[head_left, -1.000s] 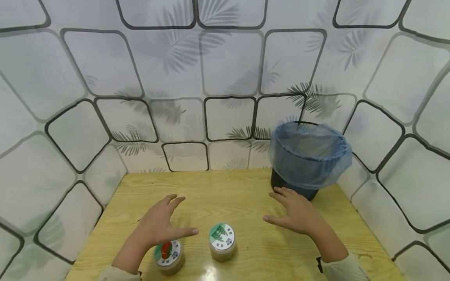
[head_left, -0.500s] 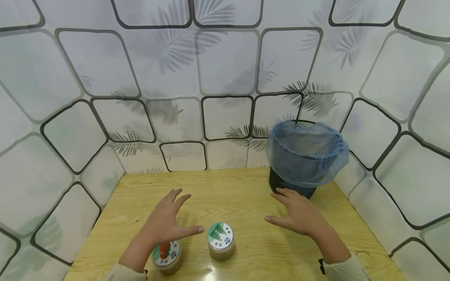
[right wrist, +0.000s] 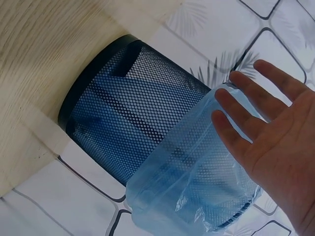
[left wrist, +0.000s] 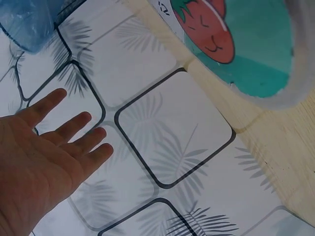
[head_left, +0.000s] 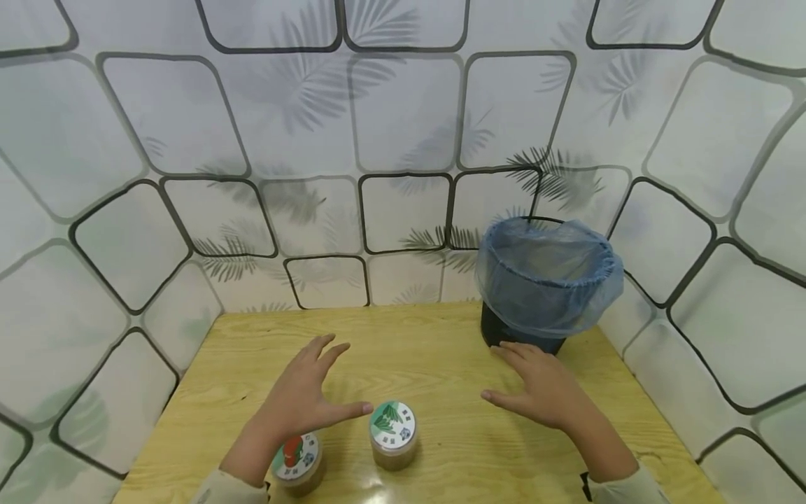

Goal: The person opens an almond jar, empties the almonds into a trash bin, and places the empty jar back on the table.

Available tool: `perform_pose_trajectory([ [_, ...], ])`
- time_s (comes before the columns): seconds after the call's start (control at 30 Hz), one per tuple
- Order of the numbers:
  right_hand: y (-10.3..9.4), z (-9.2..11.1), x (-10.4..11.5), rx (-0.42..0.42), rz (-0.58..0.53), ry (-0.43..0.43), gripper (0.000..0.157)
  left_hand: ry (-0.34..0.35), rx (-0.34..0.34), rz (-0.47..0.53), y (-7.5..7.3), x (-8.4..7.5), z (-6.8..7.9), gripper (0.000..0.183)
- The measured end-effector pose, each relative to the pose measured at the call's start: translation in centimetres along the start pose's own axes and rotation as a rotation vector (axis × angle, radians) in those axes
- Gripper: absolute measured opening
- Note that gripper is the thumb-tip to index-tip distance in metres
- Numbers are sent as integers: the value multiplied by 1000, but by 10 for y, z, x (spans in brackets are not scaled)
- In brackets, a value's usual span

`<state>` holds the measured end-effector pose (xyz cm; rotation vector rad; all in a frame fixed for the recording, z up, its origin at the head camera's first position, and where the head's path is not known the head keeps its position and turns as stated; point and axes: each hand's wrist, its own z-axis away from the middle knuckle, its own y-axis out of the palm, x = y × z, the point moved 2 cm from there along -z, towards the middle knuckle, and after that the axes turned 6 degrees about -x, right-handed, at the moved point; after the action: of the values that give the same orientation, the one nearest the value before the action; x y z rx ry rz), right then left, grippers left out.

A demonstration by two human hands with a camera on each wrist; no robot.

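Observation:
In the head view my left hand (head_left: 299,395) hovers over the table with spread fingers, holding nothing. Its thumb tip reaches the left edge of a small round tub with a green vegetable picture on its lid (head_left: 393,427). Partly covered by the left wrist is a second tub, its lid bearing a smiling red vegetable (head_left: 301,458); this lid (left wrist: 261,44) looms large in the left wrist view. My right hand (head_left: 541,388), fingers extended and thumb apart, is also without a load. It hangs in front of a black mesh wastebasket (right wrist: 133,103) lined with a blue plastic bag (head_left: 548,280).
The pale wooden table (head_left: 378,350) is enclosed at the back and sides by white patterned sheeting (head_left: 409,112) with dark outlines and leaf prints. The wastebasket occupies the back right corner.
My left hand has drifted rightward, bringing its thumb closer to the green-pictured tub. The right hand has shifted slightly to the right. The head view has turned a little; tubs and wastebasket stay put.

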<state>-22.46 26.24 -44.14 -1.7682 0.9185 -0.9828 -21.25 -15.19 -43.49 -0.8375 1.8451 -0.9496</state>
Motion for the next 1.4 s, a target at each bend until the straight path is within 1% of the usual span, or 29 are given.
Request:
perform_pose_trajectory([
  [0.13, -3, 2, 0, -27, 6, -8, 85, 6, -5, 13, 0, -2, -1, 106],
  [0.3, -5, 3, -2, -59, -2, -20, 82, 11, 4, 29, 2, -4, -4, 106],
  [0.5, -7, 4, -3, -132, 16, -73, 81, 16, -6, 54, 2, -8, -6, 104],
  [0.67, -11, 3, -4, -167, 30, -107, 80, 23, -3, 69, 3, -11, -7, 103],
  [0.87, -16, 0, -6, -225, 27, -151, 80, 11, -11, 103, 5, -11, -9, 102],
  [1.07, -21, -1, -8, -292, 18, -176, 77, 3, 6, 121, 8, -14, -11, 102],
  [1.2, -23, -1, -8, -335, -7, -182, 75, -2, 24, 134, 8, -16, -12, 102],
  [1.4, -24, -2, -9, -388, -29, -192, 73, 15, 36, 156, 9, -21, -16, 100],
])
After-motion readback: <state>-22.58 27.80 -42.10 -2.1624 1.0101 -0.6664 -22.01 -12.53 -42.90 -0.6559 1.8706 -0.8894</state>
